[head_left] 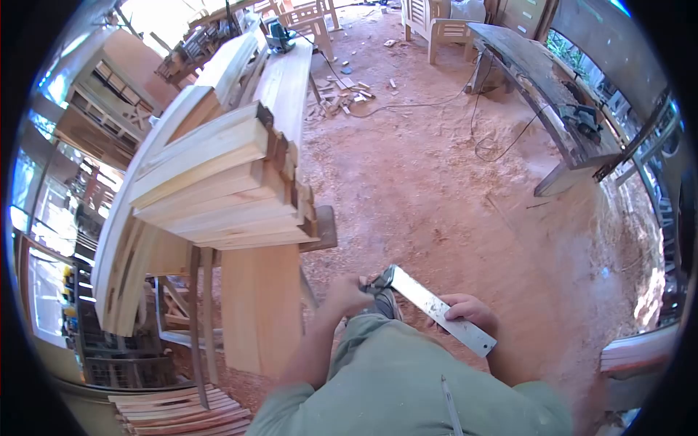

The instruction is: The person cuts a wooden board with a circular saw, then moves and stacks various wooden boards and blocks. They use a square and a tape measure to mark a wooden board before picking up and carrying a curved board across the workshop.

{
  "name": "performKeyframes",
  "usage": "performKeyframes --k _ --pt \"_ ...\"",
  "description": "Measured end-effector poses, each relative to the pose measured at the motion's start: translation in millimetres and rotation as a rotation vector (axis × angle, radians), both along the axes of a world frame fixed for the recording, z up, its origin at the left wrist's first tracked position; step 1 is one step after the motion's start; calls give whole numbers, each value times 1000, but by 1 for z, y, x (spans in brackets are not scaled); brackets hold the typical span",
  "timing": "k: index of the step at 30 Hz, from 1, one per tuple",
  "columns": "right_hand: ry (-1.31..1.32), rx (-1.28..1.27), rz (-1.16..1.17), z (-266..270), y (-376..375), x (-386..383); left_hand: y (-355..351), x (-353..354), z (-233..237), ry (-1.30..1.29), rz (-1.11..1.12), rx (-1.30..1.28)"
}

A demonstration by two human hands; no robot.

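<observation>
A carpenter's square (427, 301) is held in front of my body, its flat silver blade slanting down to the right with a small hole near the end. My left hand (349, 293) is closed around the darker part at the blade's upper left end; its exact shape is partly hidden by the fingers. My right hand (471, 311) grips the blade toward its lower right end, thumb on top and fingers underneath. A pencil (451, 405) lies against the front of my green shirt (392, 378).
To my left, stacked boards with cut ends (218, 182) rest on a bench. A green power tool (279, 36) stands farther back. Wood offcuts (352, 98) and a cord lie on the dusty floor (407, 174). On the right is a dark workbench (527, 80) with another power tool (582, 120).
</observation>
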State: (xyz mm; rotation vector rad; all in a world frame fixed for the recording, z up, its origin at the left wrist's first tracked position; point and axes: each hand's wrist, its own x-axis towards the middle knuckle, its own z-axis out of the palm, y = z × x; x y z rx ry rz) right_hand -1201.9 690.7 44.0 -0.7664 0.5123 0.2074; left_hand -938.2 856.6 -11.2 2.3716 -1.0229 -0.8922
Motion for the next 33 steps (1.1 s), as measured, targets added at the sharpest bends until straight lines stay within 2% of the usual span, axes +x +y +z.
performKeyframes --k 2,4,5,7,8,10,11,13,15,17,18,19,21,23,25,26,28,29,30,31,32,33 --pt "6 -74 -27 -14 -32 -3 -44 5 -11 77 80 -108" --pt "17 -195 -54 -18 -71 10 -91 18 -15 -96 215 -329" --pt "25 -205 -49 -22 -90 21 -111 26 -21 -87 222 -338" --pt "-19 -482 -74 -32 -129 48 -152 52 -32 257 318 -339" --pt "-14 -447 -147 -30 -147 67 -173 70 -41 262 337 -357" --pt "-4 -427 -63 -19 -188 104 -190 89 -58 1377 611 -581" --pt "-25 -418 -5 -12 -212 132 -196 101 -45 1371 642 -625" --pt "-71 -389 95 -8 -245 191 -199 123 -17 1638 891 -702" --pt "-149 -516 250 -20 -267 252 -195 144 -12 1586 929 -793" --pt "-106 -494 266 -25 -264 313 -191 157 -15 1296 923 -958" --pt "-103 -594 251 -22 -258 347 -187 164 -12 1155 931 -967" --pt "-108 -697 235 -19 -252 380 -187 168 -4 1125 961 -990" --pt "-130 -721 296 -23 -237 441 -191 179 16 642 1041 -856" --pt "-130 -746 381 -34 -218 492 -192 188 22 624 1136 -908" --pt "-133 -772 541 -47 -199 545 -200 200 26 436 1314 -942" --pt "-185 -760 632 -62 -190 572 -205 207 24 422 1366 -949" --pt "-255 -730 765 -80 -168 606 -208 226 18 88 1506 -777" --pt "-393 -975 775 -84 -158 619 -210 236 17 68 1550 -775" --pt "-550 -1217 763 -84 -155 634 -213 248 17 -106 1596 -856" --pt "-603 -1209 789 -83 -161 644 -214 266 19 -302 1627 -943" --pt "-924 -1318 696 -84 -172 646 -207 279 12 -389 1709 -796" --pt "-1235 -1398 575 -83 -185 648 -201 289 6 -426 1740 -796"
